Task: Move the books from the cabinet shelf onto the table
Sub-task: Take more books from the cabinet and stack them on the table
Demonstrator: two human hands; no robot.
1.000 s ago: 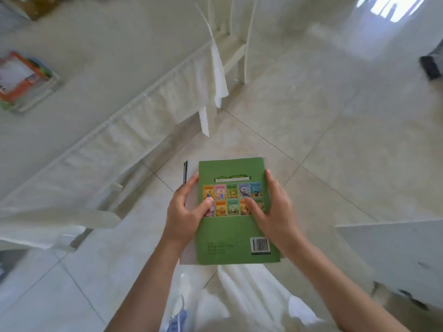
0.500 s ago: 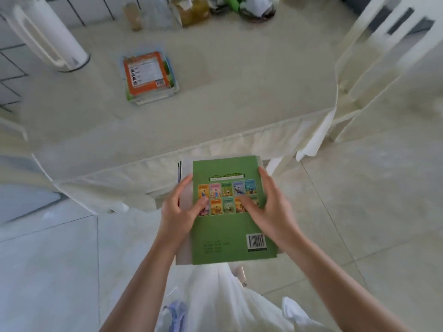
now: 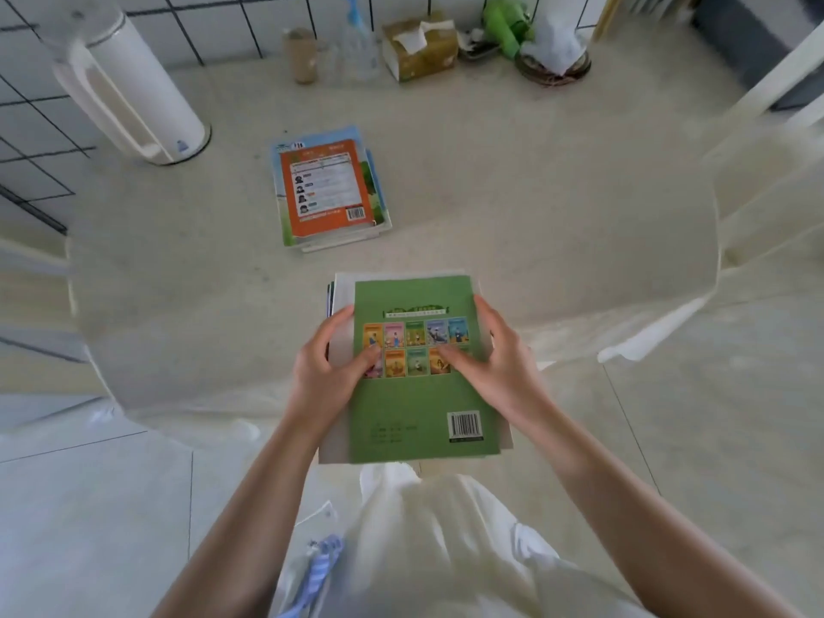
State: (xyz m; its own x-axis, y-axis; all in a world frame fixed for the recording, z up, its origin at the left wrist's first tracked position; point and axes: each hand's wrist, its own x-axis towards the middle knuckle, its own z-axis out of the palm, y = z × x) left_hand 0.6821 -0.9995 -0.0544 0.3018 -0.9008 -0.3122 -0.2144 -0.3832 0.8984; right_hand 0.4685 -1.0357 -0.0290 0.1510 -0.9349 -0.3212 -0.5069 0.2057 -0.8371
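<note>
- at the near edge of a table [image 3: 557,207] draped in a cream cloth, a person stands over pale floor tiles [image 3: 89,506] — a white-tiled wall with dark grout lines runs along the far side.
- along that far side stand a white jug [image 3: 129,82], a brown cup [image 3: 302,55], a tissue box [image 3: 419,49], a green toy [image 3: 508,24] and a shallow basket [image 3: 553,60]; part of a white chair [image 3: 784,69] shows at the right.
- on the cloth, well apart from the hands, lies a small stack of books topped by an orange cover [image 3: 325,187], its long axis running away from the viewer and tilted slightly left.
- the held stack of books [image 3: 419,408] hangs over the table's near edge, green back cover up, barcode at the near right corner; its long axis points away from the person, toward the wall.
- the left hand [image 3: 330,368] grips the stack's left edge, thumb laid across the cover, fingers curled round the side.
- the right hand [image 3: 499,359] grips the right edge — thumb pressed on the cover's picture panels, fingers wrapped round the side.
</note>
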